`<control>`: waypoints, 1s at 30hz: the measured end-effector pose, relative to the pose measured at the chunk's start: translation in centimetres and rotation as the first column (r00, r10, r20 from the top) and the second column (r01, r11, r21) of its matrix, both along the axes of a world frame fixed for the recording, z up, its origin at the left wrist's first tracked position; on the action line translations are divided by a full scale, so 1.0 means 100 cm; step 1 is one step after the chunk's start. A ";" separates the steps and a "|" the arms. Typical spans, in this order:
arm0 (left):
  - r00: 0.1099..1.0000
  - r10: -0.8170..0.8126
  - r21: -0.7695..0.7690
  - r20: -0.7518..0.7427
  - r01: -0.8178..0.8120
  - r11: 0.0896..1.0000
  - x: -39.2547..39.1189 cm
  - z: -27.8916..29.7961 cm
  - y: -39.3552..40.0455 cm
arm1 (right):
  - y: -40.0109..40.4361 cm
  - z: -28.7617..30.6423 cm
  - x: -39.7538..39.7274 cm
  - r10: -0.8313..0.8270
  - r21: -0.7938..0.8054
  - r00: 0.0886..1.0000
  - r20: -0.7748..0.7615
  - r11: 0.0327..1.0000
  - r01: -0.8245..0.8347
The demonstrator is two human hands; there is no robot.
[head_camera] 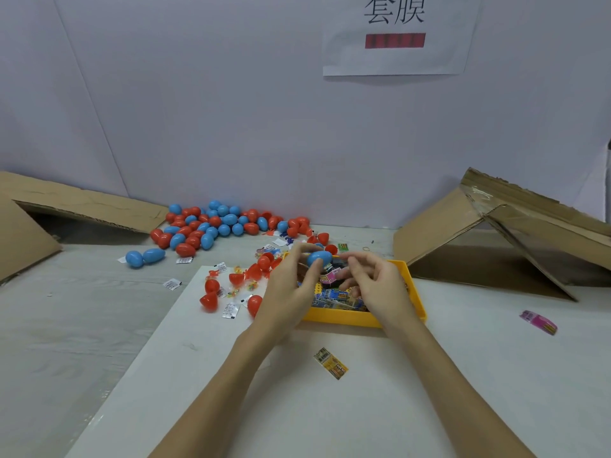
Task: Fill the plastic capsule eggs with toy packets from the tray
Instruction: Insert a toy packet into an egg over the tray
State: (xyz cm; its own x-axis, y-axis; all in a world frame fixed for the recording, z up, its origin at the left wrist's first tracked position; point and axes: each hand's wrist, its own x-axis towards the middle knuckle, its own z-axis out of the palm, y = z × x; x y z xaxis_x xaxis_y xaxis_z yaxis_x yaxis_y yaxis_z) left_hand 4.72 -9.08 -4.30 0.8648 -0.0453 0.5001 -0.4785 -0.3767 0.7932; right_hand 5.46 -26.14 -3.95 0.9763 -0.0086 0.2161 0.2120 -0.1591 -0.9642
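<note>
Frame centre, over tray [350,317]: left hand [291,289] pinches blue egg [319,258]; right hand [373,279] fingers curled, grip unclear. Risk: pink packet [327,278] slips, egg misaligned.

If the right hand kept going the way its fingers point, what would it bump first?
Probably the blue egg half that the left hand holds. The right hand points left toward it, though depth is hard to judge.

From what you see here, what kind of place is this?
Probably a small toy-packing workstation: a heap of capsule eggs, a yellow tray of toy packets, cardboard boxes and a printed wall sign.
</note>
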 end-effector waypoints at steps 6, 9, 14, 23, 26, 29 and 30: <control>0.990 0.142 -0.018 -0.023 -0.143 0.990 0.007 -0.004 0.013 | 0.005 -0.008 0.002 -0.155 -0.520 0.982 0.105 0.834 0.187; 0.991 0.130 0.002 -0.031 -0.130 0.992 0.009 -0.007 0.013 | 0.008 -0.005 0.004 -0.144 -0.608 0.989 0.045 0.781 0.141; 0.994 0.104 0.005 -0.034 -0.104 0.995 0.009 -0.009 0.011 | 0.006 0.000 0.009 -0.112 -0.671 0.993 -0.035 0.739 0.059; 0.994 0.109 0.026 -0.009 -0.109 0.994 0.009 -0.008 0.011 | 0.005 -0.002 0.007 -0.139 -0.648 0.990 -0.036 0.757 0.083; 0.993 0.117 0.036 -0.016 -0.116 0.993 0.009 -0.009 0.011 | 0.004 -0.002 0.009 -0.113 -0.619 0.992 -0.055 0.784 0.055; 0.991 0.127 0.066 -0.028 -0.125 0.990 0.009 -0.009 0.010 | 0.004 -0.002 0.012 -0.094 -0.618 0.991 -0.094 0.786 0.016; 0.991 0.130 0.071 -0.031 -0.127 0.989 0.009 -0.009 0.010 | 0.003 -0.003 0.012 -0.092 -0.628 0.991 -0.098 0.778 0.010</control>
State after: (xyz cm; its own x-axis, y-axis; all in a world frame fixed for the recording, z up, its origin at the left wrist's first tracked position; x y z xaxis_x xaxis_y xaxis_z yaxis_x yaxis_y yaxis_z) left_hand 5.62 -8.05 -5.21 0.8829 0.0341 0.4683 -0.3943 -0.4877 0.7789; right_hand 6.69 -25.83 -4.20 0.9963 0.0379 0.0766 0.0794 -0.7426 -0.6650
